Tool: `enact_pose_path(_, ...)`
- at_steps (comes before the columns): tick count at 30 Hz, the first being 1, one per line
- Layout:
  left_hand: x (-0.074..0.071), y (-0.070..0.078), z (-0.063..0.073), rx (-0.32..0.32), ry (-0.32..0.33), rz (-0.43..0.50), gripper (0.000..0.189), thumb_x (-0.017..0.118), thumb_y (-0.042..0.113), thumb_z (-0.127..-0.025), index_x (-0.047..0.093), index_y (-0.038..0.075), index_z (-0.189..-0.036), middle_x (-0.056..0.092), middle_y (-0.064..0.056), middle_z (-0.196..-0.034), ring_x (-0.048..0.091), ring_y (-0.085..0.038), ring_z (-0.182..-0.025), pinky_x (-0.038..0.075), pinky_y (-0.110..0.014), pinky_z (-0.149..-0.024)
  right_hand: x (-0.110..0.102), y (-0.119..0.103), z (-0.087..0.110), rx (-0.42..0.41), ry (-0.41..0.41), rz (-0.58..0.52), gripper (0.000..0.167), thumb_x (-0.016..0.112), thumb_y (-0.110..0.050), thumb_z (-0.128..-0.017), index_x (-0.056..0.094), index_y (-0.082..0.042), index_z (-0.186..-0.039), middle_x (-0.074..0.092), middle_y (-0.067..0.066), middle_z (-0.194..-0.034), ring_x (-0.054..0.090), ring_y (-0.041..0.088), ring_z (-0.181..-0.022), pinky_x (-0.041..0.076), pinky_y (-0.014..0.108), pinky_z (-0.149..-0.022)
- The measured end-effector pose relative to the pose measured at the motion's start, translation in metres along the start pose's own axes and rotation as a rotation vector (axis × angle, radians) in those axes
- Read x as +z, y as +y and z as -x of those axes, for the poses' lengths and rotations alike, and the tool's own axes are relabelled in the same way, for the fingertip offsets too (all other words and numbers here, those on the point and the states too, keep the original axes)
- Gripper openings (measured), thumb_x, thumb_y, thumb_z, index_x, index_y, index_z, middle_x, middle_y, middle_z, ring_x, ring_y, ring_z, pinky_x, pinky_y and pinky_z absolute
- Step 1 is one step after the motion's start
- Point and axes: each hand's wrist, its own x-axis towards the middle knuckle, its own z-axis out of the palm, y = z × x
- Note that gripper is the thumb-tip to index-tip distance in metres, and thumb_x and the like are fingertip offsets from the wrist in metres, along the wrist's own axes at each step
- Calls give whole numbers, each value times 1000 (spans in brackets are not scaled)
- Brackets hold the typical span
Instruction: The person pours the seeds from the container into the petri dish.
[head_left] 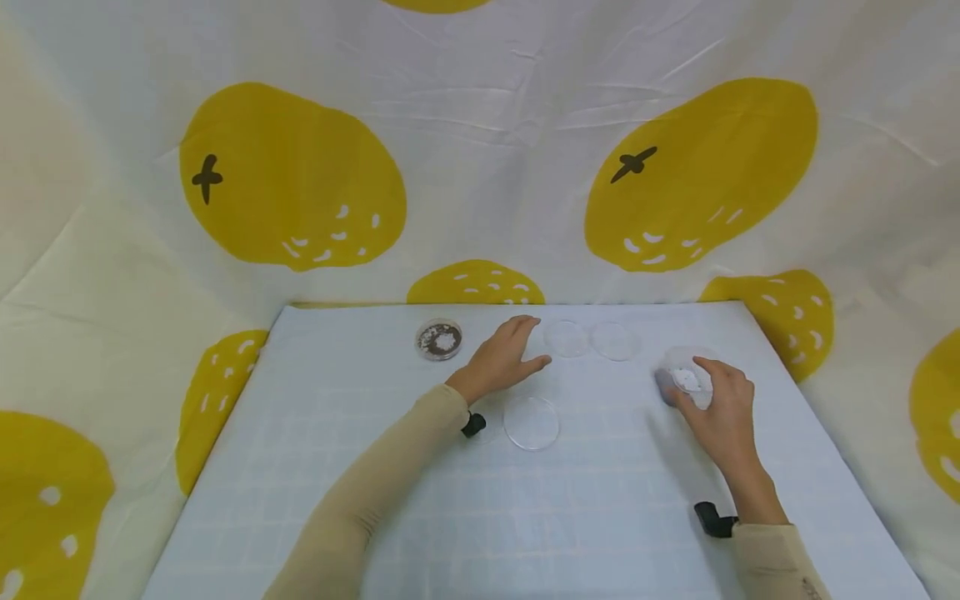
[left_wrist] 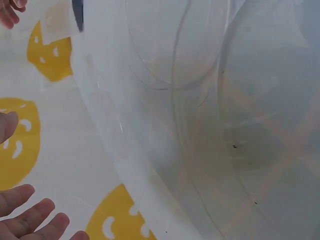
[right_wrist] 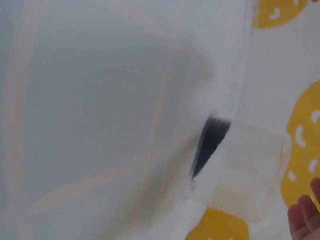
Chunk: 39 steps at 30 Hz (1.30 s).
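My left hand reaches over the table with fingers extended and thumb spread, holding nothing. Just left of it is a round clear dish with dark and white crumbly contents. My right hand hovers over a clear plastic container at the table's right side, thumb and fingers parted around it in the head view. A dark wedge shows at the container's base, and white stuff shows in it from above. In the right wrist view the fingertips are apart from the container.
Two clear round dishes lie side by side near the back edge. Another clear round dish is nearer the middle, with a faint clear rim partly hidden by the left wrist. A white fabric with yellow fruit prints hangs behind the table.
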Motion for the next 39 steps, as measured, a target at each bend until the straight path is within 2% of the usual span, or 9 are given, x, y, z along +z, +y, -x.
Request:
enact_pose_path(6, 9, -1, -31, -65, -87, 29, 81, 64, 53, -94, 33, 9, -155, 32, -10, -158, 32, -24, -143, 33, -40, -114, -4, 22, -5, 158, -28, 29, 79, 84, -15, -80, 41, 10, -141, 36, 35, -137, 26, 52, -128, 27, 65, -100)
enact_pose_path(11, 22, -10, -52, -111, -124, -17, 83, 63, 56, -94, 33, 10, -155, 32, -10, -158, 32, -25, -143, 34, -41, -113, -4, 37, -10, 287, -110, 66, 101, 85, -31, -81, 24, 11, -150, 28, 40, -142, 24, 56, -129, 28, 69, -100)
enact_pose_path(18, 36, -19, -75, -127, -164, 10, 87, 66, 57, -91, 32, 12, -156, 30, -13, -159, 28, -28, -145, 33, -46, -113, 1, 48, -11, 342, -150, 64, 109, 84, -41, -79, 22, 16, -148, 28, 44, -139, 27, 61, -125, 30, 70, -97)
enact_pose_path(20, 40, -21, -80, -123, -172, -7, 88, 66, 60, -90, 31, 12, -157, 30, -13, -158, 28, -28, -145, 32, -46, -114, 1, 48, -11, 350, -158, 63, 109, 84, -43, -80, 23, 17, -148, 30, 45, -138, 29, 61, -124, 31, 70, -97)
enact_pose_path(26, 44, -16, -86, -117, -207, -93, 88, 61, 62, -92, 29, 12, -157, 32, -16, -157, 30, -34, -142, 26, -50, -116, 1, 45, -11, 387, -198, 43, 103, 80, -43, -84, 24, 18, -146, 31, 44, -136, 32, 57, -124, 32, 69, -98)
enact_pose_path(33, 45, -9, -85, -220, -277, -156, 89, 50, 72, -92, 21, 24, -161, 26, -13, -160, 21, -39, -145, 18, -71, -110, 2, 44, -13, 443, -256, -20, 106, 76, -44, -87, 14, 15, -151, 26, 43, -140, 36, 54, -122, 33, 68, -102)
enact_pose_path(39, 42, -1, -80, -249, -298, -166, 88, 45, 73, -93, 18, 26, -161, 24, -14, -161, 18, -40, -147, 17, -73, -108, 1, 44, -12, 442, -267, -43, 104, 74, -43, -90, 13, 13, -152, 33, 39, -139, 41, 51, -117, 41, 63, -96)
